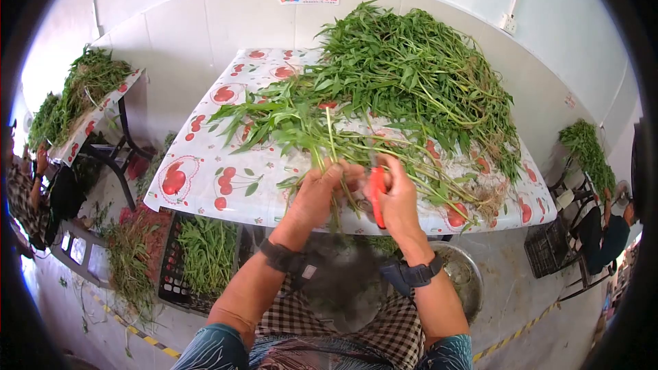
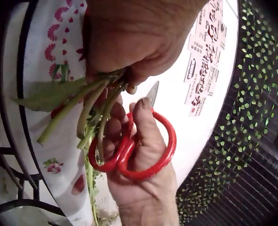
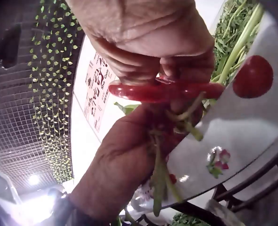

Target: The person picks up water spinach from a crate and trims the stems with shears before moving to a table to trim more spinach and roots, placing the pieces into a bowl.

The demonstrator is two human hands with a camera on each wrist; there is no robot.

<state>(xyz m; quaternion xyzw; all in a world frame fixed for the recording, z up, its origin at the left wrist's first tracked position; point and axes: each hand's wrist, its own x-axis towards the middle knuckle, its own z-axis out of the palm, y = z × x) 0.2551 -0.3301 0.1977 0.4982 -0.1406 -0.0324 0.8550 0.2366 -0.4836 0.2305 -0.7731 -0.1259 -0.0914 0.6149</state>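
Over the front of the table, the left hand (image 1: pixel 317 195) pinches a small bunch of green stems; their cut ends (image 2: pixel 84 113) hang below its fingers in the left wrist view. The right hand (image 1: pixel 397 199) grips red-handled scissors (image 1: pixel 377 195), its fingers through the loops. In the left wrist view the red loops (image 2: pixel 146 174) lie around the right hand's (image 2: pixel 146 141) fingers, and part of the blade shows by its thumb. Both hands are close together, the left hand (image 3: pixel 124 150) just below the scissors (image 3: pixel 143 92) in the right wrist view.
A large heap of leafy stems (image 1: pixel 418 68) covers the back right of the patterned table (image 1: pixel 205 164). Below stand a black crate of greens (image 1: pixel 205 253) and a metal basin (image 1: pixel 466 277). People work at side tables, left (image 1: pixel 27 192) and right (image 1: pixel 603 233).
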